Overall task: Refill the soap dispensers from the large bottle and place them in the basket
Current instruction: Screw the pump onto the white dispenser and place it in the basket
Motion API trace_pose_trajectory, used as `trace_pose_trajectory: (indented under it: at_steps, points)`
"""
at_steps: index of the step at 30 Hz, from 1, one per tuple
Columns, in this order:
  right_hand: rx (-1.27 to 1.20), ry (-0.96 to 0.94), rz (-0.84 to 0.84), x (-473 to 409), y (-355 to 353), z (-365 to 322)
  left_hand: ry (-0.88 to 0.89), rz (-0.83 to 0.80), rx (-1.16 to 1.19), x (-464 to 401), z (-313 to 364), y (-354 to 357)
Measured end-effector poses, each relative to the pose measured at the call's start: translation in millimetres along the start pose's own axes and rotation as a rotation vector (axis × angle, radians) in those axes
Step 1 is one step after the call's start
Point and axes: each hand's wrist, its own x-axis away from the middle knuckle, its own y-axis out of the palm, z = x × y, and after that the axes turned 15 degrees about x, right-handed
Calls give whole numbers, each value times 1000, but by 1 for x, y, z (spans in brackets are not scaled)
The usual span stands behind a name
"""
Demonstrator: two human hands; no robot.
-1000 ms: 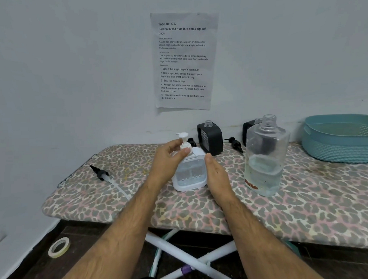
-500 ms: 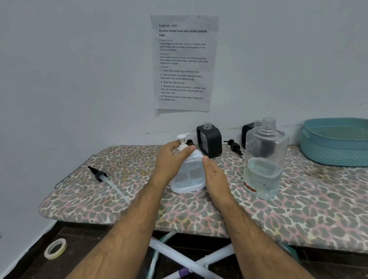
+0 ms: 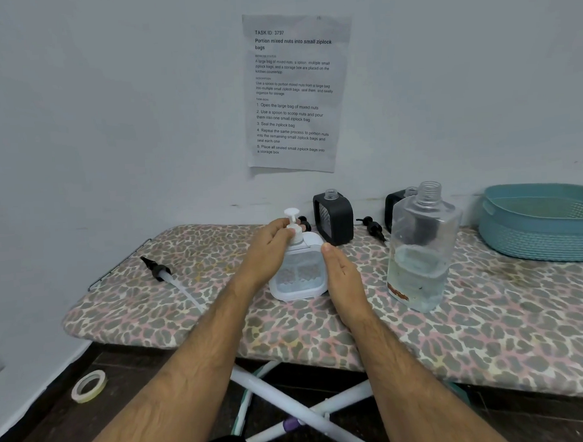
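A white soap dispenser (image 3: 299,274) stands upright on the leopard-print board (image 3: 455,334). My left hand (image 3: 268,252) pinches the collar of its white pump (image 3: 292,220). My right hand (image 3: 341,278) rests flat against the dispenser's right side, fingers straight. The large clear bottle (image 3: 421,248), uncapped and about a third full, stands to the right. Two black dispensers (image 3: 333,219) (image 3: 394,204) without pumps stand at the back; the second is partly hidden behind the bottle. The teal basket (image 3: 544,223) sits at the far right.
A black pump with a long tube (image 3: 172,279) lies on the board's left part. Two more black pumps (image 3: 372,227) (image 3: 304,222) lie near the black dispensers. A tape roll (image 3: 89,386) lies on the floor. A printed sheet (image 3: 294,93) hangs on the wall.
My left hand's fingers have shifted around the pump collar, turning slightly. The dispenser, bottle and right hand stay in place.
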Motion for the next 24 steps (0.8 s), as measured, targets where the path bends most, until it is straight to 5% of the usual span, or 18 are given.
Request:
trace_pose_trajectory:
  at_steps: [8, 20, 24]
  points:
    - [9, 2, -4, 0, -1, 0, 135, 206, 33, -4, -2, 5]
    - [-6, 3, -14, 0, -2, -1, -15, 47, 106, 3, -7, -2]
    - [-3, -8, -11, 1, -1, -1, 8, 115, 51, 3, 0, 9]
